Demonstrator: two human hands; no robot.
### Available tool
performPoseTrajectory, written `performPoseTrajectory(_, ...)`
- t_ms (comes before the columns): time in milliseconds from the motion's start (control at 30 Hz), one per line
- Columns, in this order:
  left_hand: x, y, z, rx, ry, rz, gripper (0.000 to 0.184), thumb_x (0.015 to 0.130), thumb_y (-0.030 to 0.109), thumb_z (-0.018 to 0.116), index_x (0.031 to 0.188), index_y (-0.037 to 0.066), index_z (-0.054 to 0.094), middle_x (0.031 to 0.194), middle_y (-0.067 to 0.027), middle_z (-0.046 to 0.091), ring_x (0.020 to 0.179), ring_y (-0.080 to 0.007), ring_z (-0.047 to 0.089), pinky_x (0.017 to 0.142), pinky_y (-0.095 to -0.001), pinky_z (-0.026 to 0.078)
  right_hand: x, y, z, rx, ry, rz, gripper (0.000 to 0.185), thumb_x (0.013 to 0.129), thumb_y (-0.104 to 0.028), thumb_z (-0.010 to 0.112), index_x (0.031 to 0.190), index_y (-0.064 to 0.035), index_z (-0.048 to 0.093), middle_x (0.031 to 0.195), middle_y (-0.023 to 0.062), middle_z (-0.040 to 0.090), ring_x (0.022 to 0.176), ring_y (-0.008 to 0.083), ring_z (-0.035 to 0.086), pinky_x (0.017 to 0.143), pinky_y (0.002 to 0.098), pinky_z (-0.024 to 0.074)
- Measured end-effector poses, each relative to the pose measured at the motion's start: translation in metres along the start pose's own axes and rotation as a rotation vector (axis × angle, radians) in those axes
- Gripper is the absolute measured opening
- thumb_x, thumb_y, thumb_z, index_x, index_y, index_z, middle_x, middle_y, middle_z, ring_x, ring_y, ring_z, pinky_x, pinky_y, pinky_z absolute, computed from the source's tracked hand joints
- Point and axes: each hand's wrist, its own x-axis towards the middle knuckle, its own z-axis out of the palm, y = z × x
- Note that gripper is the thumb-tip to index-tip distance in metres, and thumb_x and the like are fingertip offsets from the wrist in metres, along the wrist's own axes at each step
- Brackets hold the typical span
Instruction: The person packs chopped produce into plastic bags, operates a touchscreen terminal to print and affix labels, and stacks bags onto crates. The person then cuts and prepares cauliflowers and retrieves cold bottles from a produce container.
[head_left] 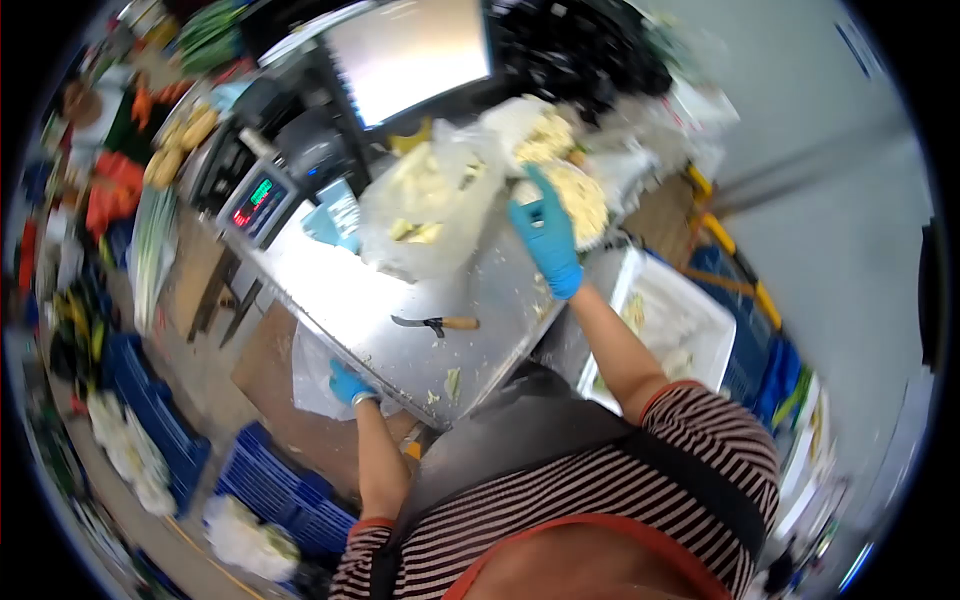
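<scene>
In the head view, my left hand (351, 384), in a blue glove, is low beside the metal table, its fingers closed on a thin clear plastic bag (318, 372). My right hand (548, 238), also gloved, is over the table's right side. Its thumb and fingers curve around a small pale piece (526, 191), blurred, probably vegetable. Just beyond it is a round container of pale cut pieces (580, 202). A curved knife with a wooden handle (460, 323) lies on the metal tabletop (400, 345). Left of my right hand rests a large clear bag with pale vegetable pieces (430, 205).
A scale with a lit display (260, 205) and a monitor (410, 55) stand at the back. Right of the table is a white bin (700, 320) with scraps. Blue crates (275, 490) sit on the floor at left. Black plastic bags (585, 55) are piled behind.
</scene>
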Motion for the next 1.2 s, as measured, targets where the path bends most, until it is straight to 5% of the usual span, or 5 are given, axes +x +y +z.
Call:
performPoseTrajectory(167,-0.049,0.068,-0.126,-0.688,-1.319,-0.038,0.030,0.099,0.029,0.047,0.109,0.004,0.060,0.099,-0.0060,0.059,0.093,-0.0182,0.056,0.083,-0.0358,0.048,-0.091,0.036,-0.004,0.169,-0.775,0.128,0.065,0.092,-0.042,0.059,0.141,-0.0039,0.042,0.119,0.0101,0.063,0.092,0.0191,0.065,0.080,0.0305,0.0530)
performPoseTrajectory(267,-0.181,0.113,-0.123,-0.265,-0.655,0.483,0.019,0.094,0.023,0.054,0.088,0.006,0.059,0.077,-0.0003,0.054,0.065,-0.0114,0.050,0.058,-0.0251,0.043,-0.124,0.005,0.017,0.521,-1.182,0.461,0.078,0.095,-0.040,0.057,0.154,-0.0132,0.013,0.151,0.0130,0.033,0.122,0.0250,0.052,0.092,0.0381,0.0515)
performPoseTrajectory(400,-0.253,0.109,-0.086,0.430,-1.470,0.701,0.010,0.081,0.008,0.067,0.089,0.003,0.067,0.082,-0.0045,0.063,0.075,-0.0149,0.059,0.069,-0.0269,0.048,-0.138,-0.029,0.065,0.825,-1.263,0.153,0.087,0.097,-0.037,0.055,0.153,-0.0157,-0.007,0.145,0.0119,0.042,0.126,0.0234,0.048,0.099,0.0363,0.0460)
performPoseTrajectory(667,-0.398,0.123,-0.023,0.539,-2.268,1.164,0.027,0.091,0.018,0.062,0.115,0.006,0.066,0.110,-0.0121,0.066,0.097,-0.0256,0.063,0.088,-0.0335,0.048,-0.109,0.012,-0.111,0.440,-0.888,0.165,0.027,0.088,-0.011,0.056,0.111,-0.0074,0.070,0.114,0.0121,0.066,0.106,0.0270,0.060,0.098,0.0379,0.0446)
performPoseTrajectory(1200,-0.218,0.080,-0.018,0.496,-1.113,0.869,0.030,0.093,0.022,0.059,0.118,0.005,0.065,0.109,-0.0127,0.067,0.099,-0.0266,0.065,0.088,-0.0343,0.049,-0.266,0.279,-0.497,-1.289,-0.323,1.396,0.037,0.083,-0.020,0.056,0.115,-0.0059,0.065,0.123,0.0174,0.060,0.114,0.0290,0.059,0.090,0.0386,0.0507)
